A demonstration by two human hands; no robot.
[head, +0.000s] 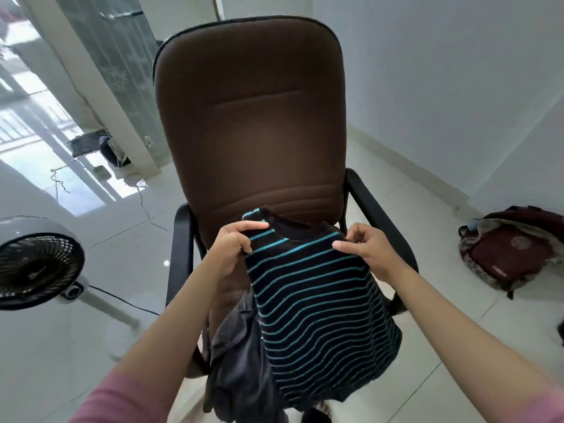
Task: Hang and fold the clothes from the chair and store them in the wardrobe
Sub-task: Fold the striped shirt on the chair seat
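A dark shirt with thin blue stripes (pixel 323 319) hangs in front of the brown office chair (pixel 250 123), held up by its shoulders. My left hand (pixel 235 242) grips the left shoulder beside the collar. My right hand (pixel 364 247) pinches the right shoulder. A dark grey garment (pixel 238 355) lies bunched on the chair seat, below and to the left of the striped shirt, partly hidden by it. The wardrobe is not in view.
A white floor fan (pixel 36 264) stands at the left with its cable running over the tiles. A maroon backpack (pixel 515 251) lies on the floor at the right by the white wall. Glass doors and a dark mat (pixel 88 145) are at the back left.
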